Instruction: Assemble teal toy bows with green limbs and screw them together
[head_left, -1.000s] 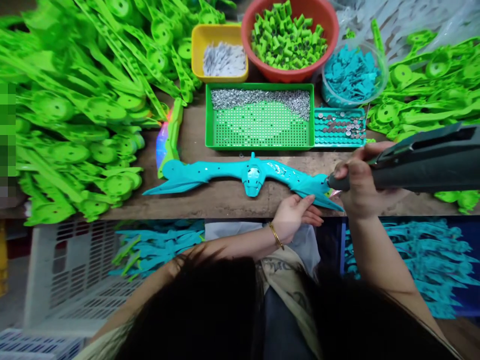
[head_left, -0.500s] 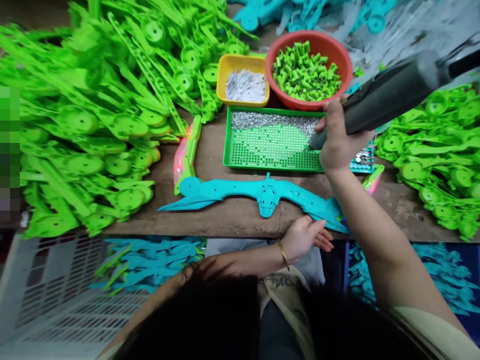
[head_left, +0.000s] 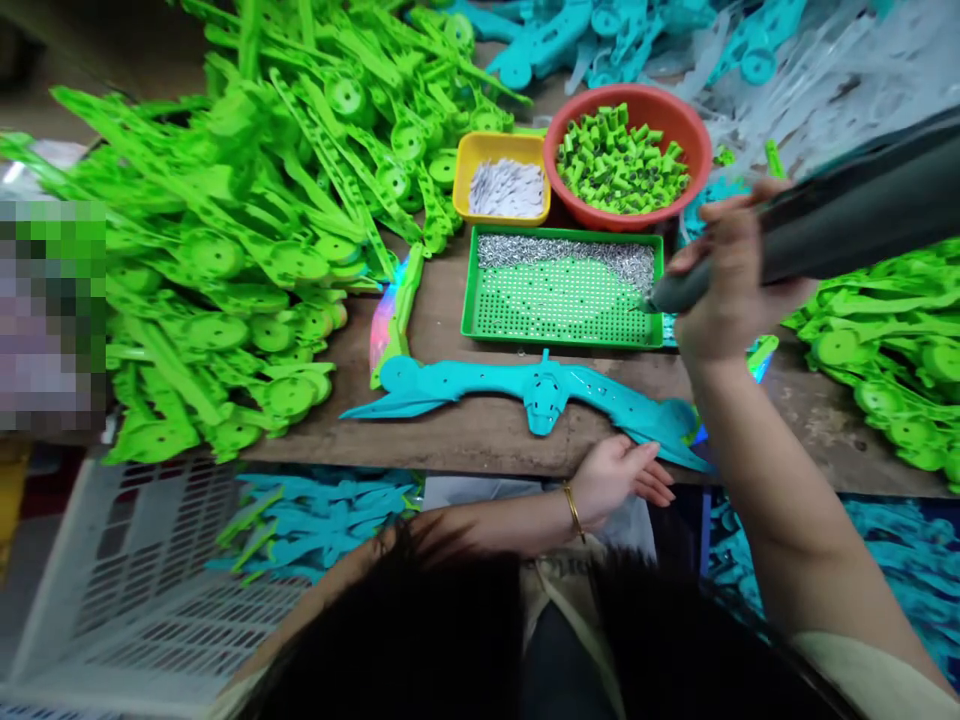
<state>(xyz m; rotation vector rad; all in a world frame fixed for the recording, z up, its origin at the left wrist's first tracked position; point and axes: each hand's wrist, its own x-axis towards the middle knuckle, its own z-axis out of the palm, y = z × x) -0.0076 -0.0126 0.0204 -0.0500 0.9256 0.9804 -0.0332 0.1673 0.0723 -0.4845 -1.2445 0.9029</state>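
Observation:
My right hand (head_left: pixel 724 290) is wrapped round a dark electric screwdriver (head_left: pixel 847 210), its tip over the right end of a green perforated tray (head_left: pixel 562 300) with small silver screws (head_left: pixel 540 252) along its back. A blue bow-shaped plastic part (head_left: pixel 480 378) lies across the table in front of the tray. Its left end meets a green and pink curved piece (head_left: pixel 391 320). My left hand (head_left: pixel 619 475) is at the table's front edge by the part's right wing, fingers extended and slightly bent. I see nothing held in it.
Green plastic parts (head_left: pixel 225 260) are heaped at the left, with more (head_left: pixel 885 350) at the right. Behind the tray stand a yellow tub (head_left: pixel 461 180) of white slips and a red bowl (head_left: pixel 701 150) of green pieces. Crates of blue parts (head_left: pixel 322 530) sit below the table edge.
The screwdriver and my right hand have shifted right and up slightly, with the tip still at the tray's right side. The whole view has moved a little. My left hand stays by the wing.

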